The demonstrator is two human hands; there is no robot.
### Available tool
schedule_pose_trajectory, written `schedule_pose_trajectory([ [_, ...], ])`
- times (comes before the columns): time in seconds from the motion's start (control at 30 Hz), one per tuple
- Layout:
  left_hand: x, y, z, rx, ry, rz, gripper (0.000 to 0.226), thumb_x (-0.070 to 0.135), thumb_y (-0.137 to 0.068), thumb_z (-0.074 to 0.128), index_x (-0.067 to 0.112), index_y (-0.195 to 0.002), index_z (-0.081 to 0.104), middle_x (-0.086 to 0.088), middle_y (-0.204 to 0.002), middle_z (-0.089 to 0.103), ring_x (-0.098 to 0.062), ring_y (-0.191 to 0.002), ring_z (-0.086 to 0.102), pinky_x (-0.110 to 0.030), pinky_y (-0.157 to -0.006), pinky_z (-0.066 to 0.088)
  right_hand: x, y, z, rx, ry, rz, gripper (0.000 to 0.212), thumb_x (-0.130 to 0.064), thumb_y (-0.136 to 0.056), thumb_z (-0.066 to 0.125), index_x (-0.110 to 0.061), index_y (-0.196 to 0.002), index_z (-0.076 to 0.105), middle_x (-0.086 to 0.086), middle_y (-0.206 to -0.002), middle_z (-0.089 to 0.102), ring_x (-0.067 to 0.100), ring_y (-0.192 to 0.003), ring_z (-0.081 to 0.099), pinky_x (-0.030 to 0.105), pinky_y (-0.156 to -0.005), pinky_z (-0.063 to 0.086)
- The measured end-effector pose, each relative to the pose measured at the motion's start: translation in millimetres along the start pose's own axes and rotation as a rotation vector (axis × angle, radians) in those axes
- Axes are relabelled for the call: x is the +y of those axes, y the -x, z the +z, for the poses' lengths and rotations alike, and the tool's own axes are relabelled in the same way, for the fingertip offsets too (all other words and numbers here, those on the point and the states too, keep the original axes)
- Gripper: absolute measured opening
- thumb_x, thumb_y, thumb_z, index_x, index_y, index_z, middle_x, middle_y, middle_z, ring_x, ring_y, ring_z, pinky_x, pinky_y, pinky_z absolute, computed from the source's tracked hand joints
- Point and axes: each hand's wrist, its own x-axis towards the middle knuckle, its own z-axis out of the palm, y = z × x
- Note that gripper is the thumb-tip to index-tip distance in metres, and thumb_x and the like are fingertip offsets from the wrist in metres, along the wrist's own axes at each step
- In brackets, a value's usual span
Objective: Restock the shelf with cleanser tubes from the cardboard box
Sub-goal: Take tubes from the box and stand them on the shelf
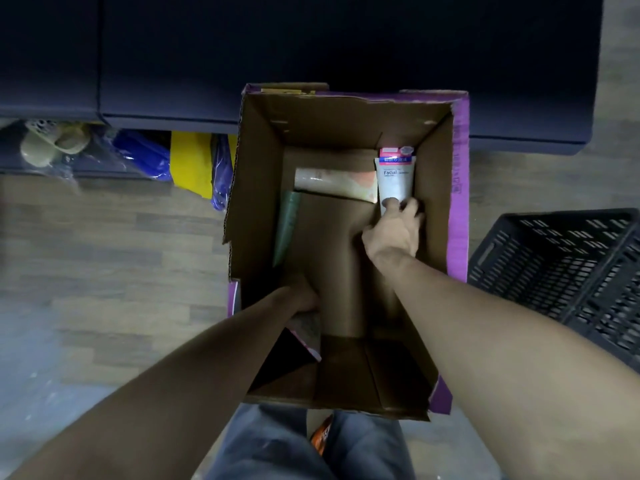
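An open cardboard box with purple outer sides stands on the floor below me. Inside, at the far right corner, a white "Facial" cleanser tube with a pink and blue band stands on end. My right hand grips its lower end with thumb and fingers. A pale tube with an orange end lies across the far side, and a green tube lies along the left wall. My left hand is low at the near left of the box, closed on a greyish packet; its fingers are mostly hidden.
The dark shelf unit stands right behind the box. Under its left part lie beige slippers and blue and yellow bags. A black plastic crate sits to the right. Wood-pattern floor spreads to the left. My knees are below the box.
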Motion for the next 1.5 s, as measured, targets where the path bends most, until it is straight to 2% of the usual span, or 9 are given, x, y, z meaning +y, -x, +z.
schedule_pose_trajectory([
  [0.13, 22, -4, -29, 0.084, 0.255, 0.047, 0.037, 0.033, -0.085, 0.07, 0.009, -0.113, 0.069, -0.012, -0.122, 0.065, -0.024, -0.109, 0.063, -0.027, -0.084, 0.047, 2, -1, 7, 0.029, 0.047, -0.064, 0.046, -0.015, -0.082, 0.068, -0.012, -0.125, 0.053, 0.013, -0.134, 0.032, 0.032, -0.112, 0.043, 0.036, -0.094, 0.043],
  [0.27, 41, -6, -47, 0.16, 0.536, 0.1, 0.08, 0.038, -0.059, 0.07, 0.009, -0.132, 0.053, -0.014, -0.129, 0.058, -0.028, -0.116, 0.058, -0.037, -0.098, 0.048, 4, -11, 11, 0.054, 0.121, -0.113, 0.037, -0.011, -0.086, 0.064, -0.012, -0.122, 0.054, 0.012, -0.133, 0.033, 0.033, -0.106, 0.047, 0.036, -0.087, 0.045],
  [0.47, 48, -2, -44, 0.267, 0.53, 0.244, 0.081, 0.03, -0.061, 0.075, 0.014, -0.136, 0.048, -0.004, -0.124, 0.057, -0.023, -0.116, 0.055, -0.036, -0.101, 0.046, 11, -19, 18, 0.098, 0.323, -0.208, 0.04, -0.001, -0.091, 0.05, -0.013, -0.129, 0.047, 0.015, -0.131, 0.037, 0.036, -0.107, 0.046, 0.036, -0.093, 0.04],
  [0.63, 44, 10, -45, 0.427, 0.538, 0.425, 0.033, 0.002, -0.078, 0.074, 0.007, -0.102, 0.052, 0.001, -0.085, 0.052, -0.005, -0.077, 0.055, -0.006, -0.063, 0.042, 9, -13, 16, 0.047, 0.24, -0.134, 0.075, -0.002, -0.084, 0.062, -0.02, -0.147, 0.026, 0.018, -0.145, 0.027, 0.035, -0.117, 0.042, 0.035, -0.093, 0.045],
  [0.77, 49, 21, -50, 0.567, 0.568, 0.549, 0.032, -0.002, -0.077, 0.074, 0.01, -0.093, 0.048, 0.011, -0.074, 0.047, 0.012, -0.063, 0.052, 0.001, -0.059, 0.036, 13, -12, 15, -0.051, 0.179, -0.074, 0.077, -0.02, -0.091, 0.059, -0.018, -0.155, 0.015, 0.019, -0.145, 0.027, 0.034, -0.122, 0.039, 0.037, -0.101, 0.039],
  [0.93, 38, 22, -39, 0.818, 0.285, 0.678, 0.044, 0.0, -0.066, 0.078, -0.003, -0.104, 0.055, -0.014, -0.102, 0.052, -0.022, -0.081, 0.055, -0.01, -0.073, 0.034, 14, -3, 18, -0.113, 0.108, -0.016, 0.082, -0.009, -0.087, 0.057, -0.019, -0.154, 0.012, 0.016, -0.147, 0.023, 0.035, -0.109, 0.054, 0.038, -0.091, 0.046],
  [1.1, 21, 8, -14, 0.626, 0.027, 0.703, 0.029, -0.013, -0.065, 0.059, 0.001, -0.089, 0.052, -0.024, -0.117, 0.047, -0.038, -0.098, 0.053, -0.022, -0.08, 0.036, 15, 1, 25, -0.081, 0.058, 0.013, 0.075, -0.004, -0.09, 0.051, -0.021, -0.153, 0.013, 0.015, -0.148, 0.02, 0.034, -0.099, 0.06, 0.038, -0.083, 0.049],
  [1.27, 10, -7, 14, 0.518, 0.066, 0.547, 0.02, 0.013, -0.076, 0.068, 0.013, -0.092, 0.057, -0.005, -0.116, 0.043, -0.026, -0.111, 0.048, -0.035, -0.095, 0.041, 19, 6, 25, -0.07, -0.073, 0.052, 0.079, -0.01, -0.085, 0.058, -0.021, -0.151, 0.017, 0.015, -0.137, 0.031, 0.037, -0.098, 0.059, 0.038, -0.082, 0.048],
  [1.5, 33, -21, 24, 0.377, 0.353, 0.242, 0.102, 0.053, -0.062, 0.07, 0.006, -0.145, 0.034, -0.018, -0.141, 0.043, -0.035, -0.129, 0.045, -0.048, -0.101, 0.044, 26, 24, 37, -0.144, -0.157, 0.207, 0.096, -0.027, -0.079, 0.071, -0.012, -0.152, 0.011, 0.012, -0.139, 0.037, 0.035, -0.117, 0.054, 0.041, -0.093, 0.047],
])
